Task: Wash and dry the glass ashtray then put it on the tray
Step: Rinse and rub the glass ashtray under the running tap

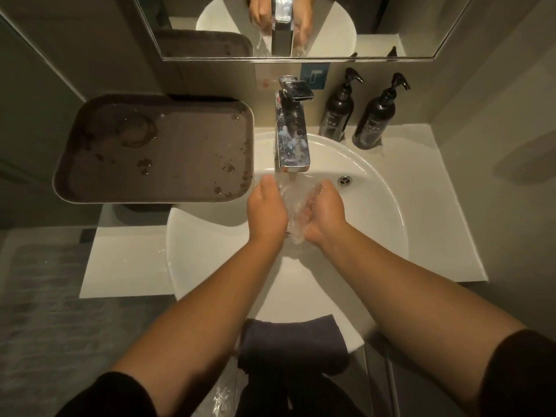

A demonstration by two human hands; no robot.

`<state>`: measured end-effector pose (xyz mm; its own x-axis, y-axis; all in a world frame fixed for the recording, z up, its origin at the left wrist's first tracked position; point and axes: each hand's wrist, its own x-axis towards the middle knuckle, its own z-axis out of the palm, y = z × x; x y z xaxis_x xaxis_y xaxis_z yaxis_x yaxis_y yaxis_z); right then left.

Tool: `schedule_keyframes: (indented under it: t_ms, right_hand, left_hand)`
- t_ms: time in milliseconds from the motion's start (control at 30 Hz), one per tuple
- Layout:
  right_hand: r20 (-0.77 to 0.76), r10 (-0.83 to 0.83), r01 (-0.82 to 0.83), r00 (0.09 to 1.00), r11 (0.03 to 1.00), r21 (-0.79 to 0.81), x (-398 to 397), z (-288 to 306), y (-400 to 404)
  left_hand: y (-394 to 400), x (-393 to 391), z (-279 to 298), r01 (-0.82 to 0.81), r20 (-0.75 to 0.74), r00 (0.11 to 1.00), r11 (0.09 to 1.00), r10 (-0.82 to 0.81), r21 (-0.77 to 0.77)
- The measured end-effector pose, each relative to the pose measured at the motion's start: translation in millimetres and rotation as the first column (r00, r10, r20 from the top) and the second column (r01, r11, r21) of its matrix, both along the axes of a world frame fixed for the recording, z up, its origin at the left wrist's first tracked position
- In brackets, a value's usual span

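At the centre of the frame the glass ashtray [293,203] is held between both hands over the white sink [379,224], right under the stream of water running from the chrome tap [292,136]. The left hand [266,210] grips its left edge, thumb up along the rim and fingers curled underneath. The right hand [325,215] cups the right edge, fingers bent around the glass. Water splashes over the ashtray and both hands, so its exact outline is hard to make out.

To the left of the tap, in the upper left of the frame, the brown tray [90,176] sits beside the sink, its surface dotted with water drops and a wet ring mark. Two dark pump bottles [355,115] stand on the counter to the right of the tap, against the wall. A dark folded towel [293,338] lies on the near edge of the sink, at the lower centre of the frame. Along the top, a mirror [376,25] reflects the tap, the hands and a corner of the tray.
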<state>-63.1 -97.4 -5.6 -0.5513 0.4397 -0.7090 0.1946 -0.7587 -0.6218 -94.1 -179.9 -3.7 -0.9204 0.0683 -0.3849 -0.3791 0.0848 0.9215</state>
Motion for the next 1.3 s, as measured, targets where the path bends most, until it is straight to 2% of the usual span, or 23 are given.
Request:
schedule_keyframes:
  t_ms: [33, 67, 133, 167, 200, 233, 300, 333, 367, 400, 467, 533, 567, 600, 633, 700, 767, 833, 933, 1033, 1133, 1200, 1300]
  right_hand:
    - [0.059, 0.065, -0.073, 0.996, 0.987, 0.147, 2.5, -2.0, 0.3]
    - [0.131, 0.141, -0.179, 0.981, 0.919, 0.35, 5.0, -4.4, 3.6]
    - [0.231, 0.262, -0.349, 0.937, 0.675, 0.65, 4.5, -6.2, 10.9]
    - [0.241, 0.266, -0.357, 0.933, 0.626, 0.693, 2.8, -5.6, 12.4]
    - [0.224, 0.247, -0.333, 0.943, 0.655, 0.678, 1.2, -1.1, 11.1]
    - [0.191, 0.191, -0.269, 0.963, 0.744, 0.611, -1.8, 1.2, 9.5]
    - [0.083, 0.05, -0.071, 0.995, 0.958, 0.279, -3.8, 4.5, 3.0]
    - [0.044, -0.009, 0.005, 0.999, 0.995, 0.104, -3.0, 6.0, -2.2]
    - [0.049, -0.029, 0.028, 0.998, 0.999, 0.019, -1.8, 3.9, -4.9]
    - [0.083, -0.01, 0.008, 0.997, 1.0, 0.03, 1.5, 3.1, -6.4]
    - [0.208, 0.105, -0.17, 0.973, 0.93, 0.325, 9.7, -3.1, -4.4]
    - [0.309, 0.235, -0.385, 0.922, 0.656, 0.649, 16.1, -8.6, 2.3]
    - [0.333, 0.282, -0.436, 0.9, 0.568, 0.698, 16.2, -11.6, 2.5]
    - [0.32, 0.295, -0.435, 0.9, 0.592, 0.679, 14.6, -11.5, 2.4]
    - [0.283, 0.254, -0.378, 0.925, 0.701, 0.604, 11.7, -9.1, 1.0]
    - [0.21, 0.119, -0.183, 0.97, 0.93, 0.318, 5.4, -6.5, -1.1]
    - [0.152, -0.043, 0.033, 0.987, 0.997, 0.066, 1.8, -1.4, -6.3]
    - [0.158, -0.082, 0.076, 0.984, 0.996, 0.044, 2.3, -2.8, -8.2]
    - [0.195, 0.051, -0.091, 0.979, 0.976, 0.2, 6.2, -6.5, -4.7]
    - [0.21, 0.301, -0.367, 0.93, 0.789, 0.493, 10.4, -6.7, 5.0]
    - [0.184, 0.502, -0.501, 0.845, 0.621, 0.603, 19.2, -6.7, 9.5]
    - [0.142, 0.553, -0.525, 0.821, 0.632, 0.57, 22.6, -6.3, 13.4]
    - [-0.098, 0.616, -0.562, 0.781, 0.763, 0.32, 26.5, -4.5, 23.5]
  left_hand:
    - [-3.7, -4.9, -1.6, 0.052, -0.038, 0.998, 0.997, -0.054, -0.05]
    - [-6.6, -11.1, -1.2, 0.153, -0.077, 0.983, 0.98, -0.164, -0.128]
    - [-8.2, -21.0, 0.8, 0.355, -0.111, 0.915, 0.906, -0.387, -0.23]
    - [-8.6, -24.7, -0.5, 0.396, -0.134, 0.886, 0.876, -0.444, -0.276]
    - [-8.0, -25.6, -0.6, 0.378, -0.143, 0.893, 0.882, -0.427, -0.281]
    - [-7.0, -23.6, 1.4, 0.332, -0.151, 0.917, 0.917, -0.369, -0.223]
    - [-2.5, -11.3, 2.1, 0.136, -0.111, 0.984, 0.99, -0.139, -0.03]
    - [-0.6, -3.3, 0.2, 0.048, -0.098, 0.994, 0.999, -0.046, 0.019]
    - [-0.2, 4.1, -0.1, 0.009, -0.093, 0.996, 1.0, -0.008, 0.01]
    - [-1.6, 6.5, -1.0, 0.011, -0.082, 0.997, 1.0, -0.013, -0.023]
    - [-7.0, -0.3, -6.0, 0.079, -0.004, 0.997, 0.992, -0.08, -0.099]
    - [-12.4, -16.7, -7.6, 0.264, 0.157, 0.959, 0.949, -0.238, -0.172]
    - [-14.7, -23.7, -7.4, 0.344, 0.225, 0.928, 0.914, -0.297, -0.215]
    - [-15.3, -27.5, -6.6, 0.369, 0.257, 0.915, 0.904, -0.312, -0.217]
    - [-14.2, -26.8, -6.1, 0.336, 0.241, 0.926, 0.925, -0.29, -0.179]
    - [-8.6, -12.2, -4.0, 0.18, 0.168, 0.97, 0.984, -0.176, -0.009]
    - [-3.4, 7.0, -8.5, 0.069, 0.165, 0.982, 0.991, -0.088, 0.116]
    - [-3.3, 19.6, -13.3, 0.043, 0.161, 0.985, 0.995, -0.058, 0.095]
    - [-10.5, 16.2, -19.8, 0.125, 0.084, 0.988, 0.992, -0.126, 0.018]
    - [-18.9, 4.0, -23.9, 0.235, 0.136, 0.96, 0.968, -0.246, 0.094]
    - [-27.2, -5.2, -23.0, 0.29, 0.277, 0.907, 0.947, -0.318, 0.141]
    - [-30.2, -3.7, -23.1, 0.267, 0.325, 0.893, 0.947, -0.312, 0.176]
    - [-31.3, 1.6, -22.0, 0.19, 0.338, 0.885, 0.91, -0.321, 0.368]
